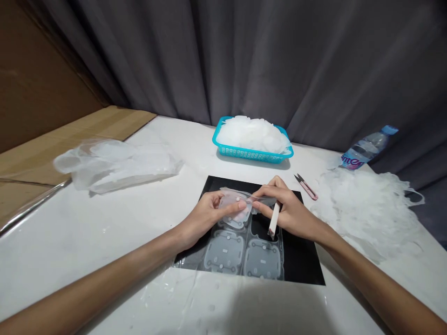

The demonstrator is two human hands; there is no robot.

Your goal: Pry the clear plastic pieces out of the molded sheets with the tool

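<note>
My left hand (216,209) pinches a translucent moulded piece (232,216), thumb on top, over a black sheet (303,260). My right hand (284,204) pinches the thin clear film at that piece's right edge. Tucked in the same hand is a slim white stick-like tool (274,218), its dark tip pointing down; its exact kind cannot be made out. Below the hands, two more translucent moulded pieces, a left one (223,253) and a right one (262,260), lie joined by film on the black sheet. A cut-out opening shows black at upper right.
A blue basket (253,155) heaped with white translucent pieces stands at the back. Pink-handled thread snips (307,187) lie right of the sheet, near a pile of film scraps (363,214) and a water bottle (368,148). Clear plastic bags (118,165) lie left, beside cardboard (80,132).
</note>
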